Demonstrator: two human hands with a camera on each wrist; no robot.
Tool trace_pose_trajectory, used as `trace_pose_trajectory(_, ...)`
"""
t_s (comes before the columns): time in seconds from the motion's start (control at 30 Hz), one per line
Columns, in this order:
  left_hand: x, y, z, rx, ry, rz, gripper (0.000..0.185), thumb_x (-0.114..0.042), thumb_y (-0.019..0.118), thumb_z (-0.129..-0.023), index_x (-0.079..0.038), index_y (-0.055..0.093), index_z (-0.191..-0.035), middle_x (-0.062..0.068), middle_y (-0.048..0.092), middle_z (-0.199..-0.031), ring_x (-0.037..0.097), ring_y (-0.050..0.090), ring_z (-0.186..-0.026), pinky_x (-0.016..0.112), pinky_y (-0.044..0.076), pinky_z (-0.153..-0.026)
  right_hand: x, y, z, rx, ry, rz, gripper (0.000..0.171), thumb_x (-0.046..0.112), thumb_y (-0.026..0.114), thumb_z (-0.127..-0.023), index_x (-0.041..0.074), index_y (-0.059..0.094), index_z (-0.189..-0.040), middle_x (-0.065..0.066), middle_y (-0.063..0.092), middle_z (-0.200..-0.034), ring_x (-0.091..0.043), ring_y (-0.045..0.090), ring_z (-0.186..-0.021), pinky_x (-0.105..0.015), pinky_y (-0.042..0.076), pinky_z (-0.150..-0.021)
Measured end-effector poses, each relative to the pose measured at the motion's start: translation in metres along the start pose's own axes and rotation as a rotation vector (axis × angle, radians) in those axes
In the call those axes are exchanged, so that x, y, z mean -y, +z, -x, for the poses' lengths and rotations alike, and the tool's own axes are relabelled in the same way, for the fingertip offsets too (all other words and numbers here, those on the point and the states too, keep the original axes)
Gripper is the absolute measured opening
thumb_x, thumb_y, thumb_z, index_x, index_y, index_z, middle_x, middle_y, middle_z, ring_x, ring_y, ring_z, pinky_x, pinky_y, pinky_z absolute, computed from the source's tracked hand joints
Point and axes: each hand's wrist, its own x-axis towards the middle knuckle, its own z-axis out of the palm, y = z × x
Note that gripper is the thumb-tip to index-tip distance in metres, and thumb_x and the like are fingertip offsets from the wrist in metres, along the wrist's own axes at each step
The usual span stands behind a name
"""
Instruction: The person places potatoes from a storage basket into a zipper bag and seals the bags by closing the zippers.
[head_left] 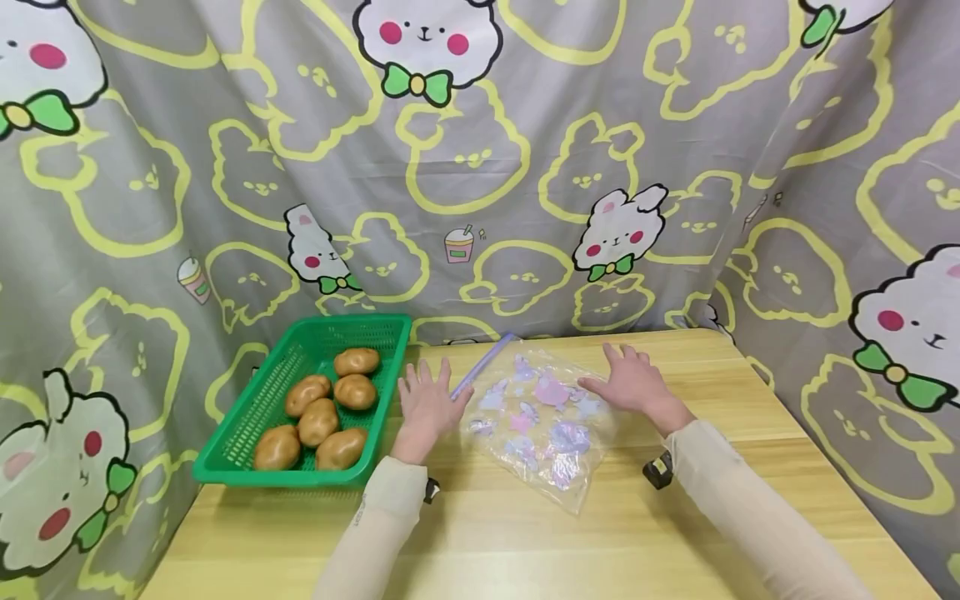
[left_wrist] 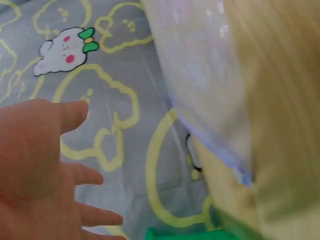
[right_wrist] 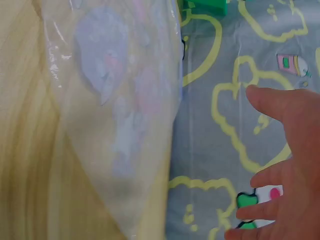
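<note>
A green plastic basket [head_left: 247, 433] sits at the table's left edge, holding 6 potatoes [head_left: 318, 421] and overhanging the front-left corner slightly. Just right of it, the left hand [head_left: 426, 406] lies flat with its fingers spread and straight, holding nothing, between the basket's rim and the zip-lock bag [head_left: 536, 425]; its fingertips sit near the bag's purple zip strip [head_left: 483, 364]. The bag lies flat on the wooden table [head_left: 525, 542], clear plastic printed with pastel shapes, its long axis running from the zip end at the back left toward the sealed end at the front right, so the mouth points toward the basket's far corner and the curtain. The right hand [head_left: 633, 382] is spread wide and straight, its thumb over the bag's upper right edge; whether it presses the plastic cannot be told. Bare tabletop lies in front of the bag and to its right, up to the curtain [head_left: 825, 250] bounding the back and right sides.
</note>
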Motion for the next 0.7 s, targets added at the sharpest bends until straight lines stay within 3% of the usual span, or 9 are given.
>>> trace_pose_trajectory(0.17,0.005,0.014,-0.005,-0.048,0.050,0.058,0.065,-0.046,0.048,-0.095,-0.007,0.035,-0.146,0.031,0.035,-0.138,0.046,0.031,-0.128,0.057,0.027,-0.102,-0.014,0.008,-0.009,0.021,-0.047,-0.117,0.079,0.043,0.056,-0.091,-0.012,0.030,-0.141,-0.039,0.036,-0.133,-0.053,0.034,-0.121,-0.060,0.031,-0.098)
trace_pose_trajectory(0.33,0.011,0.025,-0.011,-0.054,0.062,0.090,0.053,-0.033,0.055,-0.095,-0.003,0.042,-0.137,0.025,0.053,-0.115,0.042,0.050,-0.105,0.053,0.043,-0.084,-0.031,0.016,-0.018,0.027,-0.092,-0.214,0.064,0.025,0.058,-0.091,-0.016,0.037,-0.135,-0.039,0.044,-0.126,-0.051,0.044,-0.115,-0.056,0.035,-0.097)
trace_pose_trajectory(0.5,0.018,0.034,-0.016,-0.021,0.075,0.132,0.049,-0.028,0.058,-0.094,0.000,0.045,-0.131,0.022,0.055,-0.106,0.038,0.053,-0.093,0.049,0.046,-0.077,-0.044,0.024,-0.023,0.023,-0.115,-0.277,0.057,0.019,0.058,-0.092,-0.016,0.040,-0.133,-0.038,0.046,-0.125,-0.050,0.050,-0.109,-0.055,0.040,-0.092)
trace_pose_trajectory(0.7,0.025,0.036,-0.019,0.031,0.071,0.181,0.050,-0.026,0.061,-0.092,0.003,0.047,-0.130,0.023,0.055,-0.108,0.037,0.054,-0.094,0.047,0.046,-0.080,-0.054,0.033,-0.026,0.034,-0.132,-0.278,0.056,0.017,0.063,-0.090,-0.015,0.042,-0.132,-0.037,0.047,-0.125,-0.050,0.050,-0.110,-0.055,0.040,-0.093)
